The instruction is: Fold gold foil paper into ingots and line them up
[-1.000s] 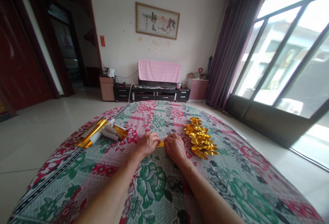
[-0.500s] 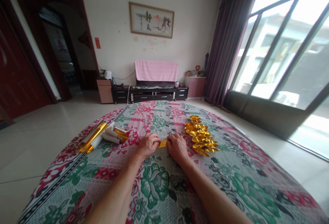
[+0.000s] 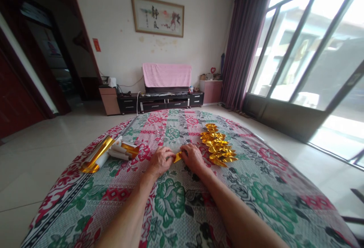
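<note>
round and flower-patterned, the tabletop fills the near part of the room. at its middle, the left hand and right hand are closed in a pinch on opposite ends of a small gold strip, likely to steady it between them. rolled gold-and-white sheets lie to the left, a row of folded gold pieces to the right (probably kept aside to give the fingers room). compared with half a second ago, the strip slants instead of lying level, and less white shows along its far edge.
</note>
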Tool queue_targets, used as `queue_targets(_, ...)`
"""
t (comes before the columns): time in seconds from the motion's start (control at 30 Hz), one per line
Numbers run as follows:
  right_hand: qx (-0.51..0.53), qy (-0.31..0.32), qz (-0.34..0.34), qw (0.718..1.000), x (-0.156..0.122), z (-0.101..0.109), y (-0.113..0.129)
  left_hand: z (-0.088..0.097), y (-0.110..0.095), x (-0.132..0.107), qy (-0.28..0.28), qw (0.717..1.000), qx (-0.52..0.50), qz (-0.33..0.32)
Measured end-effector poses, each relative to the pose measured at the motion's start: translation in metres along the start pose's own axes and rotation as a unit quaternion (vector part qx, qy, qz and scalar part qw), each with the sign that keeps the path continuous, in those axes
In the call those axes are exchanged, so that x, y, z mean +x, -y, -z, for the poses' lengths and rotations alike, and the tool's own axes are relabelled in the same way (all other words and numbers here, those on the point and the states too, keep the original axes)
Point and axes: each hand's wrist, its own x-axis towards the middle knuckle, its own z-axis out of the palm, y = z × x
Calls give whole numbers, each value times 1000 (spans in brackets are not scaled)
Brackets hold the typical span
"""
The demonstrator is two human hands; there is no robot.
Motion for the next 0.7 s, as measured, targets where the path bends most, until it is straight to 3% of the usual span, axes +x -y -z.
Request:
queue_targets(0.23, -30, -25, 53, 998, -4, 6, 6, 1, 0, -1, -2, 1000, 1, 7)
queue_targets(0.4, -24, 24, 152, 988, -10, 14, 11, 1, 1, 1, 1, 1000, -8, 6)
queue_targets(0.7, 1, 40, 196, 980, -15, 21, 15, 2, 10, 12, 48, 997, -49, 44)
